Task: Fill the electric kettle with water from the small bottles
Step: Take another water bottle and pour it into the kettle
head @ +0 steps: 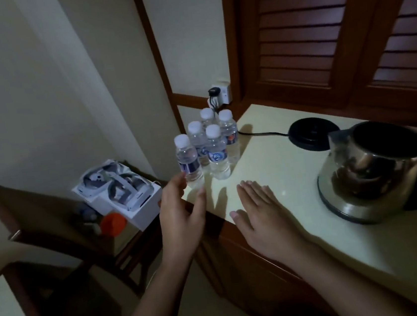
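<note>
Five small capped bottles stand clustered at the countertop's left corner. The left hand, fingers spread, reaches beside the nearest bottle without gripping it. The right hand lies flat and empty between the bottles and the steel kettle.

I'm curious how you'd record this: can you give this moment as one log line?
phase: reaching | left hand: open, at nearest bottle | right hand: flat on counter | kettle: off its base | bottles capped
</note>
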Available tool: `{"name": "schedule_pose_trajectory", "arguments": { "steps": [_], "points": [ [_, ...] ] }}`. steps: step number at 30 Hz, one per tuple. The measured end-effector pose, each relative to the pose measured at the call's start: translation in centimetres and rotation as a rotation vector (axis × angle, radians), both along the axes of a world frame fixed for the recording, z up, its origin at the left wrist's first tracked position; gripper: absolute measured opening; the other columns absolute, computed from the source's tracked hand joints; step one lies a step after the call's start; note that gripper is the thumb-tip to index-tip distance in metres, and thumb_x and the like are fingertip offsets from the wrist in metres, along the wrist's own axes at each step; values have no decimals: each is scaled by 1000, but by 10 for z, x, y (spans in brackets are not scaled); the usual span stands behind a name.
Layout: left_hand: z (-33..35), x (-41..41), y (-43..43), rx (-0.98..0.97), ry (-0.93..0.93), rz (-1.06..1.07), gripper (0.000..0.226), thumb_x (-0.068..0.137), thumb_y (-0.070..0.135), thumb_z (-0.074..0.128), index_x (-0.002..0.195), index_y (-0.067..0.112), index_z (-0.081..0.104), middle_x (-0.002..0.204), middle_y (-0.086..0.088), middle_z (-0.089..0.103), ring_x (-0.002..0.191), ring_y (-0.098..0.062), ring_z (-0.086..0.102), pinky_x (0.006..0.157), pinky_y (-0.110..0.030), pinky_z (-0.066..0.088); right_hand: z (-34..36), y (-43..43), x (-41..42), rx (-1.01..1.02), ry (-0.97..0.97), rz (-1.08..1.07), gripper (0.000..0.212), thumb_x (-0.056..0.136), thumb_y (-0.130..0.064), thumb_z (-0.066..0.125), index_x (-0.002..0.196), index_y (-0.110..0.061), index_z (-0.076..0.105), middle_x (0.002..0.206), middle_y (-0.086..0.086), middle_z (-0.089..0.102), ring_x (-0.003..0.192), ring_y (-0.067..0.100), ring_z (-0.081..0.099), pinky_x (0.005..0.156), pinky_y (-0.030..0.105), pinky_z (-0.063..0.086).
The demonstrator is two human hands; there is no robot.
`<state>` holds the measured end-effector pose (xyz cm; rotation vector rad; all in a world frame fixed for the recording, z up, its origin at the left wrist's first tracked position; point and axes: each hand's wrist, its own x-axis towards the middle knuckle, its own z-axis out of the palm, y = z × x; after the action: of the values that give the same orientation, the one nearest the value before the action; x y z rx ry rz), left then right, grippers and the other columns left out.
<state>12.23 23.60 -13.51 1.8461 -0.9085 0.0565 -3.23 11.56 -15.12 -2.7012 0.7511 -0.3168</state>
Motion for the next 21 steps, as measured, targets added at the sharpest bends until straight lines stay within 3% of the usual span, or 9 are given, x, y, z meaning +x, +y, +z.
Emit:
{"name": "schedule_pose_trajectory", "arguments": {
  "steps": [4, 7, 12, 16, 21],
  "points": [
    [-2, 32, -24, -52, 236, 7, 78, 92, 43, 78, 155, 27, 35, 155, 3, 48, 135, -8, 52, 113, -44, 50, -6, 0, 14, -18, 80, -26, 74, 101, -59, 14, 159, -13, 6, 167, 4, 5, 153, 13, -5, 125, 41, 1],
    [-3, 46, -37, -45, 287, -11, 87, 88, 47, 81, 156, 28, 31, 157, 4, 50, 137, -10, 53, 115, -45, 48, -10, -1, 16, -29, 99, -41, 76, 101, -61, 12, 159, -13, 6, 167, 3, 6, 153, 12, -5, 125, 40, 1],
    [-2, 57, -46, -35, 311, -54, 79, 85, 43, 85, 147, 31, 39, 144, 8, 63, 123, -7, 65, 106, -41, 56, -11, 0, 16, -38, 89, -56, 75, 100, -62, 12, 159, -15, 7, 167, 1, 7, 153, 10, -4, 125, 38, 3],
    [2, 57, -48, -26, 252, 7, 66, 86, 38, 85, 140, 24, 51, 136, 7, 68, 115, -8, 66, 101, -41, 59, -8, 1, 13, -25, 37, -61, 75, 100, -63, 12, 159, -17, 12, 167, -1, 13, 153, 8, 1, 125, 38, 7],
    [5, 45, -30, -73, 287, -17, 62, 83, 40, 87, 135, 25, 56, 126, 12, 72, 110, -2, 69, 95, -40, 62, 18, 3, 3, 19, -147, -82, 68, 101, -59, 28, 156, -18, 27, 163, -2, 28, 151, 8, 16, 124, 36, 15]
  ]
}}
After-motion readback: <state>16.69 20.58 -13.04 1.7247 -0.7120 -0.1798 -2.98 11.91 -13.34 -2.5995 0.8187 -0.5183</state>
